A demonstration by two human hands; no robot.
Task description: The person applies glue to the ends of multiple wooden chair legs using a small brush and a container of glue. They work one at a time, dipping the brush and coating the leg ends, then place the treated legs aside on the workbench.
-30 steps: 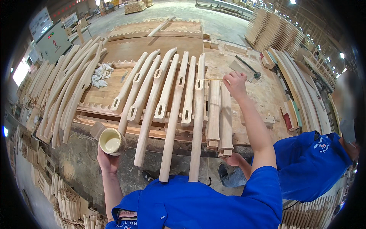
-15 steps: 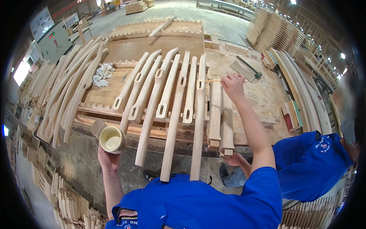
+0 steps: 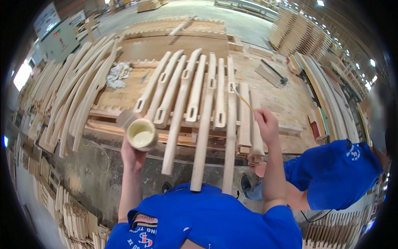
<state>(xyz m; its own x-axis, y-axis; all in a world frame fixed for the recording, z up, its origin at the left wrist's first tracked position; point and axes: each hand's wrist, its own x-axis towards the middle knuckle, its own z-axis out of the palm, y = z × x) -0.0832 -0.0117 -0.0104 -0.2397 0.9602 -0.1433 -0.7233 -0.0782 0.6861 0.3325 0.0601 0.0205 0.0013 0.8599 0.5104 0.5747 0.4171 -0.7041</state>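
While left hand [image 3: 132, 155] grips cup [image 3: 141, 135] | right hand [image 3: 267, 124] holds brush [image 3: 242, 98]

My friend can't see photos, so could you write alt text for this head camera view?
A person's left hand holds a cup of pale liquid while the right hand points a thin stick at slotted wooden pieces on a workbench.
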